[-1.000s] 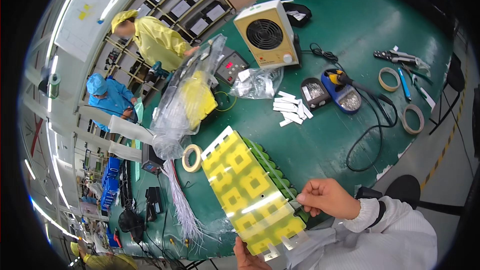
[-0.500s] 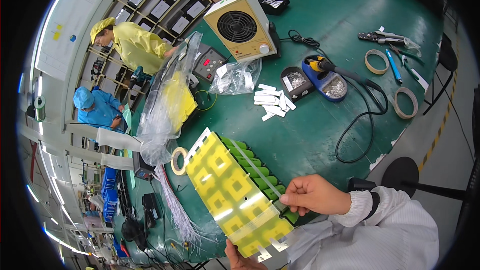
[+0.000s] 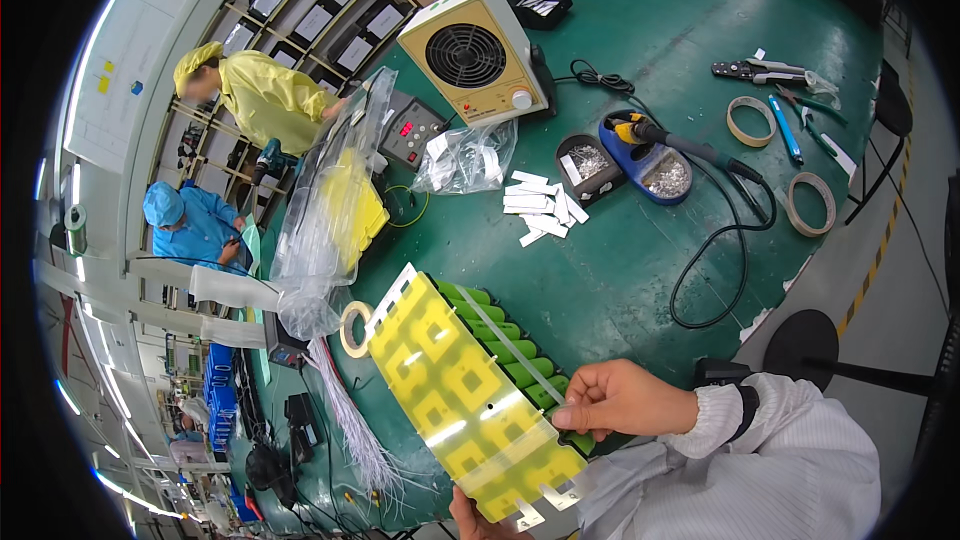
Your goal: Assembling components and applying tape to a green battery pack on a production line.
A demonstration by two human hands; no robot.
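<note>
- Left hand (image 3: 472,518): at the near lower-left corner of the battery pack, mostly hidden beneath it. The visible fingers touch the edge; how far the hand is closed cannot be told.
- Right hand (image 3: 620,402): thumb and forefinger pinched together on the near end of 1 narrow pale strip (image 3: 513,345), remaining fingers curled in. It sits tight against the right long side of the pack, toward the near end.
- Battery pack (image 3: 440,370): directly ahead of the left hand and to the left of the right hand, tilted, yellow face up. Its long axis runs from near right to far left.
- Governing relation: the strip runs away from the right fingertips over the green cells (image 3: 518,374) along the right side, roughly parallel to the long axis. The right hand is the nearer of the 2 to that side; the left is at the end. Whether the strip is stuck to the cells cannot be told.
- Just beyond the far left corner: 1 roll of tape (image 3: 347,336) on the green table (image 3: 640,290), with a bundle of white wires (image 3: 350,425) nearer on the left.
- Farther ahead: loose white slips (image 3: 538,204), a soldering iron (image 3: 690,148) in its stand, and a fan box (image 3: 466,55).
- Farthest, at left: 2 co-workers, 1 in yellow (image 3: 270,100), 1 in blue (image 3: 200,228).
</note>
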